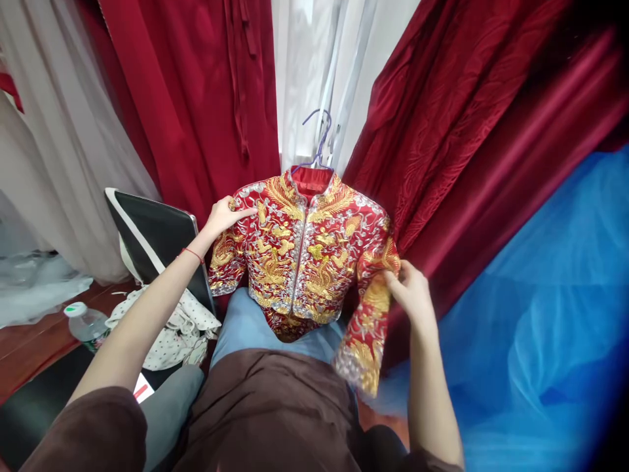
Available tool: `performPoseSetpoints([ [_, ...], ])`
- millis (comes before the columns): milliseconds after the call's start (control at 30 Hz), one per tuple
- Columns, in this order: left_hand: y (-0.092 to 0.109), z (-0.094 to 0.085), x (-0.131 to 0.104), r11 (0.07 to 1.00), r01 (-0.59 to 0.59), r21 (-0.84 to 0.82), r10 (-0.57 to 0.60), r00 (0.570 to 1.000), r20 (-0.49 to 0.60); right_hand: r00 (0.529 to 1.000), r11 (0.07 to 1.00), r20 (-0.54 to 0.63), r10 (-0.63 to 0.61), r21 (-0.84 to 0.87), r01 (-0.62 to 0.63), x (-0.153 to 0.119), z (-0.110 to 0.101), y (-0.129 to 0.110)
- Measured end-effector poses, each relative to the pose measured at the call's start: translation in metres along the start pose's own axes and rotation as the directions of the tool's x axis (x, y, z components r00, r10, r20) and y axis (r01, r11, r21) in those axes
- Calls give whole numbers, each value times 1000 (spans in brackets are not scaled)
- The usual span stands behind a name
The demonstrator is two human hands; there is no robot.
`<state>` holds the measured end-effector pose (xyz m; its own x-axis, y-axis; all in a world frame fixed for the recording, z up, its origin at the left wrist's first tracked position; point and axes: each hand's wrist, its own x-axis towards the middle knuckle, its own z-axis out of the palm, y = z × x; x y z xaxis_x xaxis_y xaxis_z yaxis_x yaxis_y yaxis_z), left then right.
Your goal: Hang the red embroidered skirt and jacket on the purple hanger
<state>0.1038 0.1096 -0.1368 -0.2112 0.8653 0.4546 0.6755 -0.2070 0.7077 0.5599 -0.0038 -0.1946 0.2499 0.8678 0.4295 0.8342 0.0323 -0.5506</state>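
Note:
A red jacket point(322, 252) with gold and silver embroidery is on a purple hanger point(322, 141) in front of my body, its front closed down the middle. My left hand point(226, 216) pinches the jacket at the shoulder on the left side, thumb lying on the front. Lower on the other side, my right hand point(409, 288) grips the outer edge of the right-side sleeve point(371, 328), thumb in front and fingers mostly behind the cloth. That sleeve hangs bent downward, its cuff slightly blurred. The jacket's lower edge rests over my lap.
Dark red curtain-like fabrics point(196, 85) hang on both sides of white cloth point(299, 72). Blue tulle point(550, 328) fills the right. At left are a black chair back point(152, 229), a dotted white cloth bag point(171, 334) and a plastic bottle point(86, 322).

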Motion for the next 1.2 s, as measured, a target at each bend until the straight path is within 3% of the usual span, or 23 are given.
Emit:
performPoseSetpoints([
  [133,-1,-3,4,1000,-8,25,8,1000,27,984,965,-168,60,-244,-101,6,-23,17],
  [300,-1,3,3,1000,-6,-7,6,999,52,976,898,-187,107,-402,-176,13,-22,20],
  [400,0,13,-2,997,20,69,-20,1000,-3,973,919,-231,-18,-386,-74,8,-7,0],
  [500,4,27,-5,990,41,138,-30,996,-88,934,929,-278,-222,-352,116,15,11,-29],
  [600,7,42,-2,993,-40,116,58,985,-162,862,856,-208,-463,-358,373,45,29,-60],
  [667,9,49,3,984,-125,125,149,967,-205,816,808,-186,-547,-373,457,73,42,-79],
  [767,8,56,11,967,-154,202,198,954,-224,810,799,-165,-562,-359,482,115,60,-98],
  [900,3,63,25,954,-121,274,187,954,-232,856,829,-84,-510,-312,464,150,75,-107],
  [1033,-2,72,34,963,-96,252,169,943,-286,870,836,-86,-486,-335,434,157,78,-104],
  [1200,10,70,22,950,-64,304,142,960,-241,824,793,-141,-548,-401,459,151,83,-96],
])
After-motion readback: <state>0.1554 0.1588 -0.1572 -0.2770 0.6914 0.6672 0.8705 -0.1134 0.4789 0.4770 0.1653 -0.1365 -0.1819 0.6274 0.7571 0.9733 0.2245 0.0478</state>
